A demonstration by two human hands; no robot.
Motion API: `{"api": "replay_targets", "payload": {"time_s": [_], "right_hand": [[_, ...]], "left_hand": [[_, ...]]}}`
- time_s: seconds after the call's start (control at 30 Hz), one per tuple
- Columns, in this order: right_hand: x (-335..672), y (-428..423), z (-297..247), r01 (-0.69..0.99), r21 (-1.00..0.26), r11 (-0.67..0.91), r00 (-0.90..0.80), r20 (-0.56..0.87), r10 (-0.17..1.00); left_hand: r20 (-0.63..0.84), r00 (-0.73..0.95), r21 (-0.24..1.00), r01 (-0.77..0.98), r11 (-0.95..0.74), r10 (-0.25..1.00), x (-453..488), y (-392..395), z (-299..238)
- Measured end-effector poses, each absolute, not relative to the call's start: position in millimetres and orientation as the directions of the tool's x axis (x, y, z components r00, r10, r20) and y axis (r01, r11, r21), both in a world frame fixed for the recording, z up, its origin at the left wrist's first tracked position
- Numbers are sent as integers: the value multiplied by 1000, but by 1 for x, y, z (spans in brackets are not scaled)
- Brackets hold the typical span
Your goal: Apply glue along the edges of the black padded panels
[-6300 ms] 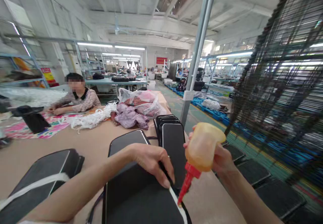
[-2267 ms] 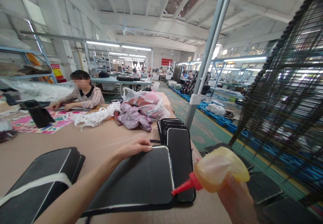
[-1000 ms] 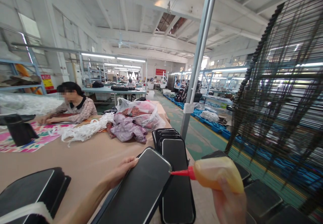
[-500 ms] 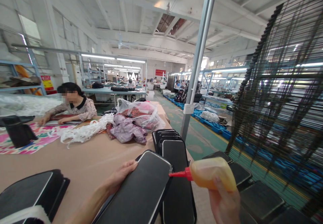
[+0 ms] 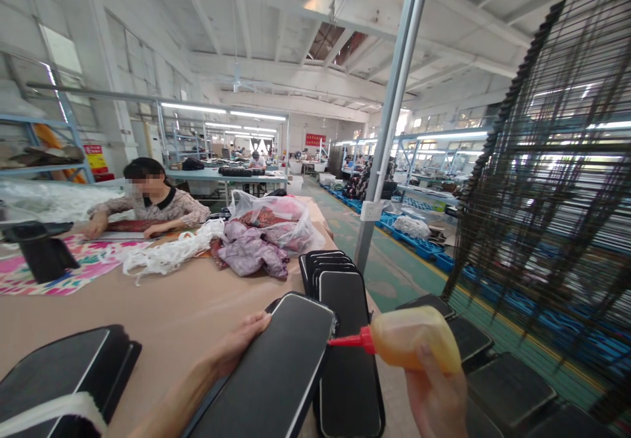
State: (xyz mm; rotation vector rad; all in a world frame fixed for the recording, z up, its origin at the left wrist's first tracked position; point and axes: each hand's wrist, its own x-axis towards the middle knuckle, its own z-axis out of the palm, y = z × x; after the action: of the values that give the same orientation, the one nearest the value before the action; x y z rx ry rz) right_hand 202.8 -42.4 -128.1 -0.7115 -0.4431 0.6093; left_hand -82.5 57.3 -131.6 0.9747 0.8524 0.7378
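My left hand grips the far left edge of a black panel with a pale rim, holding it tilted up off the brown table. My right hand is wrapped round a soft yellow glue bottle. Its red nozzle touches the panel's right edge near the far corner. A stack of like black panels lies just behind and under the nozzle.
Another black panel stack with a white strap lies at the near left. Purple cloth and a plastic bag, white straps and a seated person are farther back. A steel post and a wire drying rack stand right.
Since the oldest frame my left hand lifted the panel from flat to tilted. The bottle turned from pointing down to pointing sideways at the panel's right edge. Little has moved in the last second.
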Motion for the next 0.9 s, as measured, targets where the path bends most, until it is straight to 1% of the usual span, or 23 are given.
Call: {"api": "replay_targets", "payload": {"time_s": [0.1,0.3,0.5,0.7,0.9], "right_hand": [[202,-45,-129,-345,-736,582,733,176,657],[197,-50,-124,-344,-737,581,719,191,668],[194,-54,-122,-426,-715,554,705,121,699],[196,-57,-130,-355,-748,560,683,201,702],[196,-61,-130,-365,-748,554,657,215,723]], "left_hand": [[-286,467,907,-150,393,837,-82,57,-132],[-270,466,916,-144,373,843,-82,59,-137],[-284,444,916,-136,378,850,-77,57,-129],[-296,440,920,-107,377,848,-74,57,-129],[-298,442,916,-118,384,846,-72,60,-131]]}}
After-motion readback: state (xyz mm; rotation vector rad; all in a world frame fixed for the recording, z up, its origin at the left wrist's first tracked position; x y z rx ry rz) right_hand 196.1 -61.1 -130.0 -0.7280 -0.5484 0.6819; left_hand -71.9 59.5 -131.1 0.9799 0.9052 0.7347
